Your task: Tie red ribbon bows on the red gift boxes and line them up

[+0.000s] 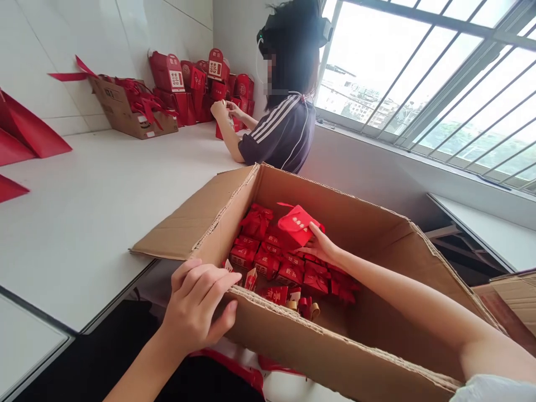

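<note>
A large open cardboard box (pixel 288 329) stands in front of me, with several small red gift boxes (pixel 291 271) packed in rows on its floor. Gold lettering and red ribbons show on many of them. Inside, my right hand (pixel 320 245) grips one red gift box (pixel 296 222) by its right side, above the others and tilted. My left hand (pixel 201 304) is closed over the cardboard box's near left corner, fingers across the rim and thumb against the outer wall. Gold and red ribbon curls (pixel 305 307) lie by the near wall inside.
On the white table (pixel 113 190), a smaller carton (pixel 125 109) holds red ribbons, and larger red gift boxes (pixel 215 67) are stacked by the wall. A co-worker (pixel 285 123) handles a red box there. Red folded pieces (pixel 29 131) lie at left. A barred window (pixel 419 72) is right.
</note>
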Tool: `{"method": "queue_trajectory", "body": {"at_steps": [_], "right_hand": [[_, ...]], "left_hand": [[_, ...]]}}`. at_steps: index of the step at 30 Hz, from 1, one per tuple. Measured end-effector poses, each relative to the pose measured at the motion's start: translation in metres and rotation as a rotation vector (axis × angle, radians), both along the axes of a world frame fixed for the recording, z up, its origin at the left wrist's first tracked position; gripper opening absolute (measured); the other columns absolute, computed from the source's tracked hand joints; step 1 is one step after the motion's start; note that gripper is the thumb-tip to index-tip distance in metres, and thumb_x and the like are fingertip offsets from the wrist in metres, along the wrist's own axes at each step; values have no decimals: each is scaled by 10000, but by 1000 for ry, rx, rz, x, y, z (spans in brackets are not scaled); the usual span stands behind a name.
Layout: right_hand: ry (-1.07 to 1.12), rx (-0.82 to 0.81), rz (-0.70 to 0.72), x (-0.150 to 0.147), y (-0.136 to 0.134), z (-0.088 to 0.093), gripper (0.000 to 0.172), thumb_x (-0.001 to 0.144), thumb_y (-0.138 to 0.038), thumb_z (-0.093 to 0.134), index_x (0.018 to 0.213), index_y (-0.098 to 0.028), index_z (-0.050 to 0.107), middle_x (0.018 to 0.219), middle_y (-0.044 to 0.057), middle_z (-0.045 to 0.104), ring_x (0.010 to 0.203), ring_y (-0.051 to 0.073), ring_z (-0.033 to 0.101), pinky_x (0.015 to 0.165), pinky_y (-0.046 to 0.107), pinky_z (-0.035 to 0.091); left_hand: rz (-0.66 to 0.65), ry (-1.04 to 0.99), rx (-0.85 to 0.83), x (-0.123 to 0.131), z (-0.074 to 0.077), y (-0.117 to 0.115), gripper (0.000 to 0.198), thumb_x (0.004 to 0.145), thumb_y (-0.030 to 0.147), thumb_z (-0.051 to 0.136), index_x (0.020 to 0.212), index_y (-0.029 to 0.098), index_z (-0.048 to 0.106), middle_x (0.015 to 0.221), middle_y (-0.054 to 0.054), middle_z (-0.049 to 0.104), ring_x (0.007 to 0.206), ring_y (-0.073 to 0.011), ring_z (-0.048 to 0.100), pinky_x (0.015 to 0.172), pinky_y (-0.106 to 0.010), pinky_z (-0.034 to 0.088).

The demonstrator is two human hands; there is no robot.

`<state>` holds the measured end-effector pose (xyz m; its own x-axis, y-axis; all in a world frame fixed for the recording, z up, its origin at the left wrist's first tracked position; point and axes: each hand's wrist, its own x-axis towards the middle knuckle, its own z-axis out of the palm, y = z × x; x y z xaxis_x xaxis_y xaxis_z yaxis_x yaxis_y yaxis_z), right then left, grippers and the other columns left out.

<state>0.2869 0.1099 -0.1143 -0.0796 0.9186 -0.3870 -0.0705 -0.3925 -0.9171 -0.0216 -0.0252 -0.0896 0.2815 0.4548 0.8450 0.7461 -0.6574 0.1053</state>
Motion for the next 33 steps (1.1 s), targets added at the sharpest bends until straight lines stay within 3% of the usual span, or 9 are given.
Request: {"method": "queue_trajectory", "body": {"at_steps": [5,10,13,16,18,21,26,29,33], "right_hand": [[495,-216,69,-34,-15,24,564,854,-685,326,1158,-241,494,991,61,667,896,181,660,714,314,585],[414,-181,185,-42,-32,33,643,779,-773,350,1121,-256,522,1065,50,650,956,201,644,737,330,573],[78,146,232,-30,-22,19,712,698,-763,510,1202,-261,486,1205,85,581,1114,266,565,907,442,497],[-390,646,233,-10,2,-3,935,505,-642,766,1289,-280,407,1326,111,445,1258,339,413,1044,528,345],[-640,826,262,2,21,-20,1048,446,-589,817,1331,-268,355,1337,131,381,1290,368,348,1082,556,264],[-831,776,281,9,43,-52,1011,533,-590,768,1361,-245,301,1331,140,338,1307,355,315,1105,536,234],[-875,610,203,-5,59,-100,945,580,-597,715,1341,-203,316,1304,144,344,1307,366,309,1107,520,249],[-893,596,170,-14,60,-111,871,608,-568,709,1319,-223,344,1299,142,367,1303,380,312,1088,547,262],[-933,559,149,-21,61,-108,765,660,-542,684,1299,-238,393,1239,148,456,1214,400,416,991,577,356]], "left_hand": [[3,-64,-26,2,-5,-2,213,833,194,452,979,177,607,809,-53,667,813,-200,558,923,-409,354],[10,-55,-33,2,-7,-1,223,821,197,461,991,190,604,809,-47,666,815,-201,558,930,-409,354],[13,-63,-32,2,-7,-2,224,815,197,469,989,194,610,806,-44,668,814,-203,566,935,-405,358],[12,-87,-41,3,-7,-3,227,816,201,465,985,201,616,804,-35,670,808,-197,574,943,-398,358],[7,-101,-51,4,-7,-4,234,818,201,458,990,202,618,812,-36,672,811,-194,574,943,-397,357],[4,-122,-57,5,-7,-4,241,817,199,455,992,201,620,814,-37,672,807,-193,569,942,-396,353],[-1,-164,-50,7,-8,-5,249,814,191,435,979,202,621,803,-32,671,794,-187,563,957,-387,335],[5,-179,-50,9,-9,-5,259,806,187,433,981,201,624,807,-35,669,799,-188,559,956,-387,330],[3,-212,-38,12,-10,-3,262,790,191,433,966,208,627,784,-31,666,780,-189,560,944,-391,333]]}}
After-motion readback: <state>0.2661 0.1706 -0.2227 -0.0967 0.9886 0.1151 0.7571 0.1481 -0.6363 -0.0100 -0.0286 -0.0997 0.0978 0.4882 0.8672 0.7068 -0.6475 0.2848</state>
